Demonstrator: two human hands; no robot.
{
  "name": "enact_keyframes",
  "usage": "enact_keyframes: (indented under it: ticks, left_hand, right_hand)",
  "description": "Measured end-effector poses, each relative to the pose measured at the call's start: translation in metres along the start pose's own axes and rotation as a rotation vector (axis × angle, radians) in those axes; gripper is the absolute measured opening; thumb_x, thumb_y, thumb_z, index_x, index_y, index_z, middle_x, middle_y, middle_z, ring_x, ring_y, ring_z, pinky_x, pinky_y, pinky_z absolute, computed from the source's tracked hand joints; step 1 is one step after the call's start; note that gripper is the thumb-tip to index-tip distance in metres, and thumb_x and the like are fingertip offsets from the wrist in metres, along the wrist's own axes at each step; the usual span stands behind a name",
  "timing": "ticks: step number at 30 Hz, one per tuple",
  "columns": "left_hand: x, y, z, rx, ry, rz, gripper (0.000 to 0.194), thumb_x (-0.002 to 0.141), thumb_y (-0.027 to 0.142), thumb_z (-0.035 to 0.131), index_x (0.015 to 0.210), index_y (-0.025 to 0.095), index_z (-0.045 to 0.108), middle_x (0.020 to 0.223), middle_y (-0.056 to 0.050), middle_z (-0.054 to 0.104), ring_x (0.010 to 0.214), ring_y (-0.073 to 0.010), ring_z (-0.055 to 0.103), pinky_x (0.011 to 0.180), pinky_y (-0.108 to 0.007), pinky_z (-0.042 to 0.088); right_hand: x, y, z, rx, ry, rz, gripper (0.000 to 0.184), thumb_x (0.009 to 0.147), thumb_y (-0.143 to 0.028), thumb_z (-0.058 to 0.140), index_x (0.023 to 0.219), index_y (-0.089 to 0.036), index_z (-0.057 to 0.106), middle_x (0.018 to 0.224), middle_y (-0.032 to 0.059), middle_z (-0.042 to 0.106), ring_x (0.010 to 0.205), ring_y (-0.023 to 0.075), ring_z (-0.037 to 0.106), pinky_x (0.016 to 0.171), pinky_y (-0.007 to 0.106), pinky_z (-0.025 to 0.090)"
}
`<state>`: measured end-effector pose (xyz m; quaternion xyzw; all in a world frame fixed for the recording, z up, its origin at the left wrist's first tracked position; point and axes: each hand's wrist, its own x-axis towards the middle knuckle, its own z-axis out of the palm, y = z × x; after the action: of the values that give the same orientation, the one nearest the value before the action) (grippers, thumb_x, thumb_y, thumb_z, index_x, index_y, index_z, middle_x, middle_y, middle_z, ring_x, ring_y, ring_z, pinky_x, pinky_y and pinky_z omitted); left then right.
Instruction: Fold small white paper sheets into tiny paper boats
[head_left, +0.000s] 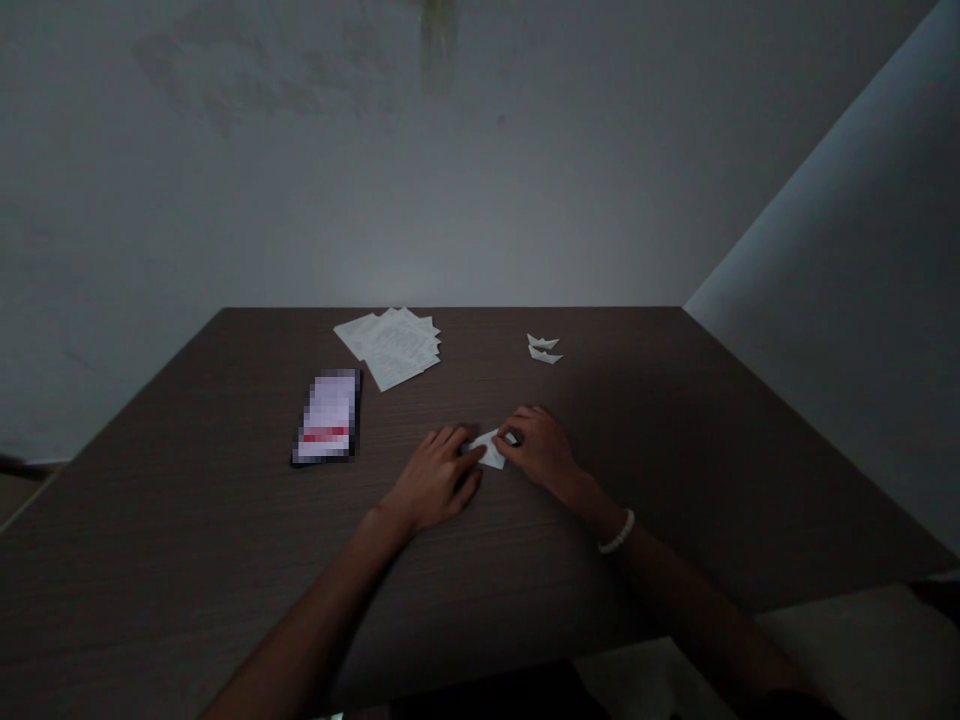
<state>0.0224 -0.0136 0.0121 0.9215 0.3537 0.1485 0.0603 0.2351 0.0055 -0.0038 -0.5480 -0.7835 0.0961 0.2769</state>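
A small white folded piece of paper (pixel 491 449) lies on the dark wooden table (pixel 225 540) near its middle. My left hand (pixel 435 480) rests on the table with its fingertips pressed on the paper's left edge. My right hand (pixel 541 447) pinches the paper's right end, fingers curled over it. A white bead bracelet (pixel 617 534) sits on my right wrist.
A loose stack of white paper sheets (pixel 394 345) lies at the back of the table. Two small folded paper boats (pixel 544 349) sit at the back right. A phone with a lit screen (pixel 328 416) lies to the left. Pale walls stand behind and to the right.
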Motion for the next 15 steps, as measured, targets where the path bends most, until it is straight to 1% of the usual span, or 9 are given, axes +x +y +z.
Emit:
enact_keyframes:
  ticks: [3,6,15]
  left_hand:
    - [0.000,0.000,0.001,-0.007,0.008,0.001,0.036,0.092,0.029,0.047,0.124,0.017,0.061,0.125,-0.015,0.053,0.110,-0.0292,0.049,0.092,-0.046,0.042]
    - [0.000,0.000,0.001,-0.005,0.003,0.000,0.036,0.092,0.029,0.047,0.124,0.018,0.061,0.125,-0.015,0.053,0.111,-0.0292,0.049,0.092,-0.046,0.042]
    - [-0.001,0.002,-0.002,0.004,-0.011,-0.017,0.037,0.094,0.030,0.045,0.125,0.018,0.060,0.126,-0.014,0.052,0.112,-0.0293,0.048,0.094,-0.046,0.042]
  right_hand:
    - [0.000,0.005,-0.004,-0.004,0.013,0.016,0.006,0.081,-0.025,0.070,0.076,-0.021,0.069,0.084,0.0031,0.068,0.080,0.0173,0.059,0.078,0.031,0.042]
    - [-0.001,0.009,-0.007,-0.003,0.015,0.015,0.004,0.081,-0.023,0.070,0.078,-0.021,0.070,0.084,0.0028,0.068,0.081,0.0169,0.059,0.079,0.030,0.043]
    - [-0.006,0.018,-0.010,-0.023,0.019,0.037,0.006,0.083,-0.022,0.066,0.081,-0.021,0.071,0.086,0.0036,0.068,0.083,0.0171,0.059,0.076,0.028,0.043]
